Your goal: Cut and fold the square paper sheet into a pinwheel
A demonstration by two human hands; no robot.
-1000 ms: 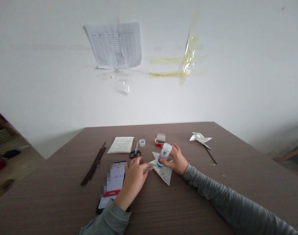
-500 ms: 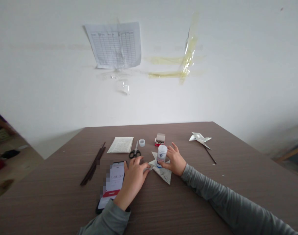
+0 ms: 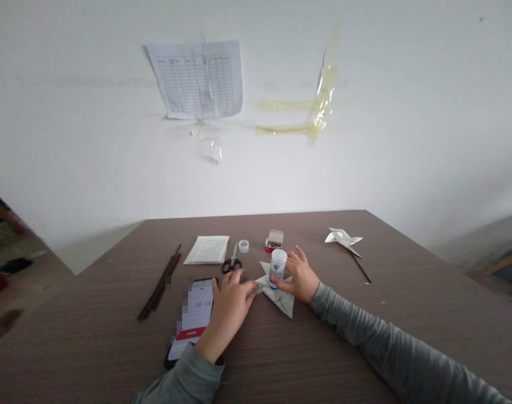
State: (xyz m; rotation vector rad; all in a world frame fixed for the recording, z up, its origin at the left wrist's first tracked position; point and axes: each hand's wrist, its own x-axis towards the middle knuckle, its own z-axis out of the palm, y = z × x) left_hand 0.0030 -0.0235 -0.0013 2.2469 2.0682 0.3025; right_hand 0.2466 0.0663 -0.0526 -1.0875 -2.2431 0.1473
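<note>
— Paper sheet [image 3: 281, 300] under both hands?

— Yes, folded into sharp points and lying flat on the table, between the left hand [image 3: 229, 317] and the right hand [image 3: 300, 278]. Hands apart, neither one across the other.

— Right hand's grip?

— Clamped around a white glue stick [image 3: 278, 268], upright, its base at the paper. Left fingertips [image 3: 249, 290] at the paper's edge; pinch or mere touch, impossible to tell.

— Done and left?

— Done: one paper pinwheel [image 3: 343, 238] on a dark stick [image 3: 360, 268], far right. Left: a loose bundle of dark sticks [image 3: 160, 283], unused.

— Nearby?

— Black-handled scissors [image 3: 231, 265], a printed sheet [image 3: 206, 249], a small translucent cap [image 3: 244, 246], a red-and-white box [image 3: 275, 240], and a phone [image 3: 192, 314] just beside the left hand, all on a brown wood-grain table [image 3: 365, 342].

— Beyond?

— White wall [image 3: 91, 157], a ruled grid sheet [image 3: 199, 78] and yellowed tape [image 3: 325, 98]; blurred clutter on the floor [image 3: 15, 280], far left.
</note>
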